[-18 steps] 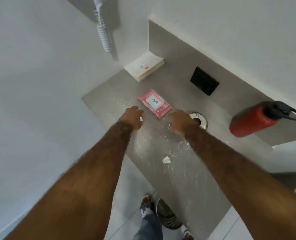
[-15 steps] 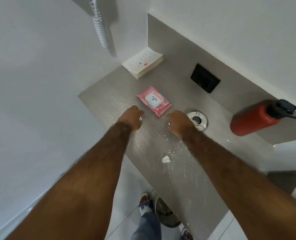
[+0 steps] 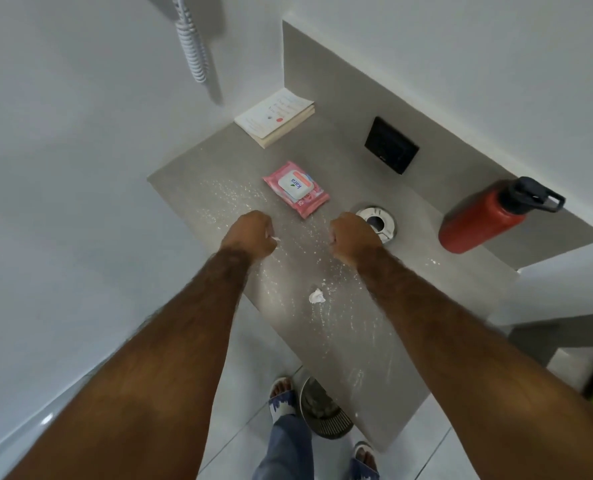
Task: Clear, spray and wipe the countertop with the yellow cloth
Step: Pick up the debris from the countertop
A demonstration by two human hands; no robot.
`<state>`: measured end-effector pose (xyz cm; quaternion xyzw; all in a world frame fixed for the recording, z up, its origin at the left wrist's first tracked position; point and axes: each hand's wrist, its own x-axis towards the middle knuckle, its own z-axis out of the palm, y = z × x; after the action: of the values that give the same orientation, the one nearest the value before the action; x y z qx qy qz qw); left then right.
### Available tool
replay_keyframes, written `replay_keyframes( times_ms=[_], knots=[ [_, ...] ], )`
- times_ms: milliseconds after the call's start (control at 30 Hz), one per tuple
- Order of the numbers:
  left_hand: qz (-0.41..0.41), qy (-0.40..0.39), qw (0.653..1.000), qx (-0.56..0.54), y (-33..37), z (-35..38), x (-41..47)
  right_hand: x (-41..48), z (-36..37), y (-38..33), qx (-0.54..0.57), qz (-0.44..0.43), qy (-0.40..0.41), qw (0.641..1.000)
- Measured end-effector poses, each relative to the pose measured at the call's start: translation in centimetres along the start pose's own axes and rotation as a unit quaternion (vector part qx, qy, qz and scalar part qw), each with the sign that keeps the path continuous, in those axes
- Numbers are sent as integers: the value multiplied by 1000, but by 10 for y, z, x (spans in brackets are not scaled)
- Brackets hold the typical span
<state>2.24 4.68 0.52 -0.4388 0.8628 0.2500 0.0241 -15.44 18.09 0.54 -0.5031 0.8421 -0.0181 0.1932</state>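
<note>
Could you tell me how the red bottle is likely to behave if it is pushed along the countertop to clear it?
The red bottle looks tall, rigid and probably metal, so it should keep its shape. A push near its black cap would probably tip it; a low push should slide it across the smooth countertop. Its weight depends on unseen contents.

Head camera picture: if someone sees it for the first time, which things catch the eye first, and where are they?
The red metal bottle with a black cap lies on its side at the right end of the grey countertop. A pink wipes packet lies flat near the middle, just beyond the closed left hand and right hand. White specks and a small crumpled white scrap litter the surface between the forearms.
</note>
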Motion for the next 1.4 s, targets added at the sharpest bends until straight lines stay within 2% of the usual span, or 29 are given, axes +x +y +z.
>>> replay_keyframes(
  times_ms=[133,533,833,1100,1400],
  knots=[
    [-4,-54,998,-18,18,3,-41,-38,-17,16,26,22,-20,999],
    [31,-86,995,-44,62,52,-113,-140,-3,92,48,96,-47,993],
    [85,-65,994,-17,63,84,-115,-147,46,103,89,47,-17,995],
    [73,-42,996,-3,66,101,-110,-145,70,105,99,61,74,990],
    [49,0,999,7,90,99,-191,-213,65,98,122,-14,71,990]
  ],
)
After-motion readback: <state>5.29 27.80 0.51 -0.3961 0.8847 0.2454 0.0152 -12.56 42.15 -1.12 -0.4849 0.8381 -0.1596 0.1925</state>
